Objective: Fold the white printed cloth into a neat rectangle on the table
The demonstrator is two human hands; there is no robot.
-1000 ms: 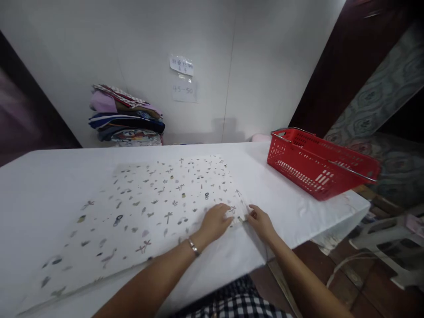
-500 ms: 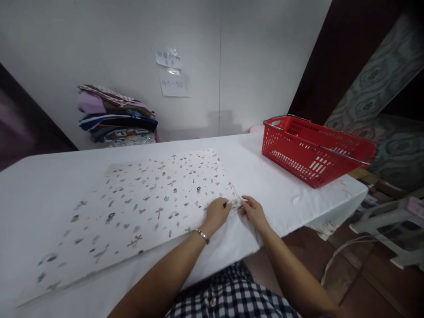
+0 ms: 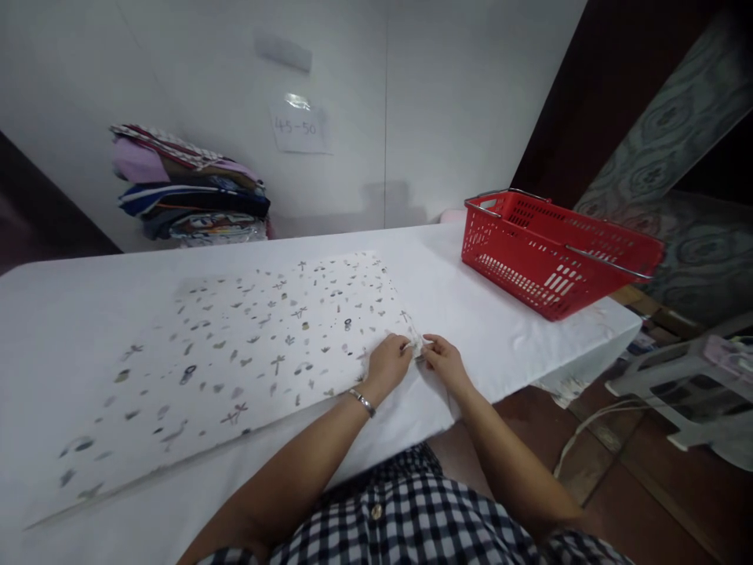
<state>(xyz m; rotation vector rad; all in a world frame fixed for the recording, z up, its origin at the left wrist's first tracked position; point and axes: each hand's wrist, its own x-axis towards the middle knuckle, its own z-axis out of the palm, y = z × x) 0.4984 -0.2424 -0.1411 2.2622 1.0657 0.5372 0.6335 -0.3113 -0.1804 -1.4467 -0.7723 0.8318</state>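
Observation:
A white printed cloth (image 3: 259, 353) with small rainbows, palm trees and birds lies flat across the table. At its near right corner, my left hand (image 3: 388, 366) pinches a bit of the fabric between thumb and fingers. Just to the right, my right hand (image 3: 445, 364) grips the same gathered corner with its fingertips. Between the two hands the corner is bunched up, and its small details are too fine to make out. My left wrist carries a metal bracelet.
A red plastic basket (image 3: 558, 259) with metal handles stands at the table's right end. Folded fabrics (image 3: 191, 188) are stacked behind the back left edge. The white-covered table (image 3: 471, 314) ends close to my body. A pale plastic stool (image 3: 688, 384) stands to the right.
My view has tilted slightly down and shifted. Both hands stay at the cloth's corner and have drawn slightly closer together around the bunched fabric.

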